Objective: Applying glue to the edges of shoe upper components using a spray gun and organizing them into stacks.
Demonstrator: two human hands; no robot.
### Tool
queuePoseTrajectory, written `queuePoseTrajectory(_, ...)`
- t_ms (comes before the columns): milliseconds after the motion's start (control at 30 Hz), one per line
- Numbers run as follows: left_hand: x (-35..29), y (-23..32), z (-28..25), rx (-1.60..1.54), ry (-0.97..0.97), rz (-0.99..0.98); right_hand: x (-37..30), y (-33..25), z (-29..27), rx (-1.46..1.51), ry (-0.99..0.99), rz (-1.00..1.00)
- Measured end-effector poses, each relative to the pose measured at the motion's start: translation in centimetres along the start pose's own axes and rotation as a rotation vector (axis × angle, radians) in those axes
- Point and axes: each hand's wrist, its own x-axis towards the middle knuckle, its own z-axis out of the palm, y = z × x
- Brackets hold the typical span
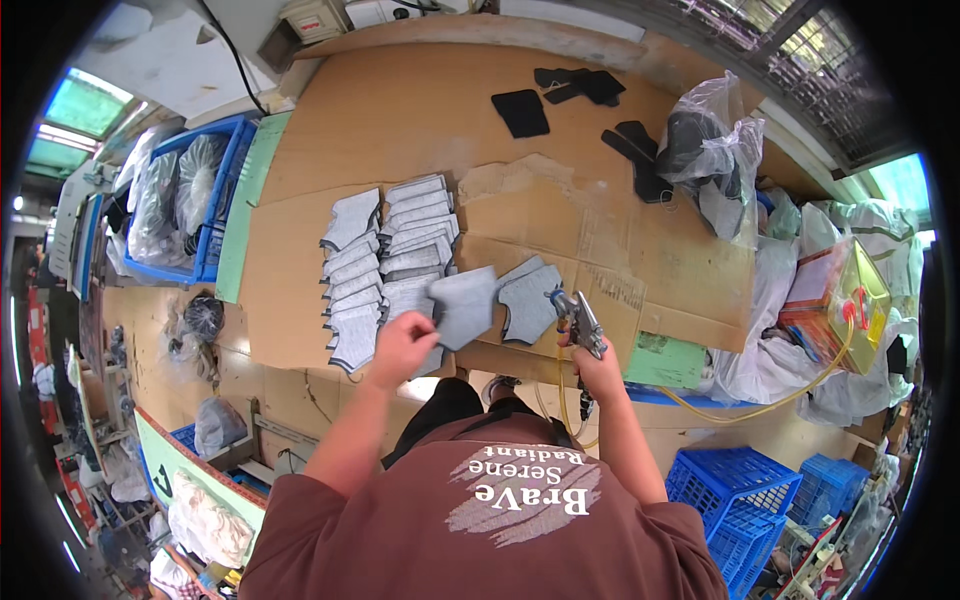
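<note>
My left hand [400,345] holds a grey cut fabric piece [462,305] by its lower edge, lifted slightly over the cardboard-covered table [400,130]. My right hand [597,368] grips a metal spray gun [578,322] with its nozzle pointing at another grey piece [528,300] lying flat beside the held one. A yellow hose [770,405] runs from the gun off to the right. Two overlapping rows of grey pieces [390,255] lie to the left of the held piece.
Black fabric pieces [521,112] lie at the far side of the table beside a clear plastic bag [715,150] of dark parts. Blue crates [735,500] stand at lower right, a blue bin [215,190] with bags at left. White sacks [800,290] pile at right.
</note>
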Motion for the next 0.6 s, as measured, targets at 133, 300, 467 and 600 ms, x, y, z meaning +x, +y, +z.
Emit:
queuePoseTrajectory(133, -1.3, -1.8, -4.6, -0.169, 0.076, -0.262, 0.0, 0.0, 0.6, -0.022, -0.045, 0.007)
queuePoseTrajectory(300, -1.7, -3.3, -6.1, 0.241, 0.106, -0.218, 0.0, -1.1, 1.4, -0.103, -0.081, 0.019)
queuePoseTrajectory(467, -1.8, -2.4, -4.8, 0.643, 0.22, -0.012, 0.0, -0.9, 1.4, -0.086, -0.071, 0.011)
queuePoseTrajectory(600, -1.2, 1.9, -1.4, 0.916, 0.31, 0.217, 0.0, -0.6, 1.2, -0.094, -0.063, -0.024)
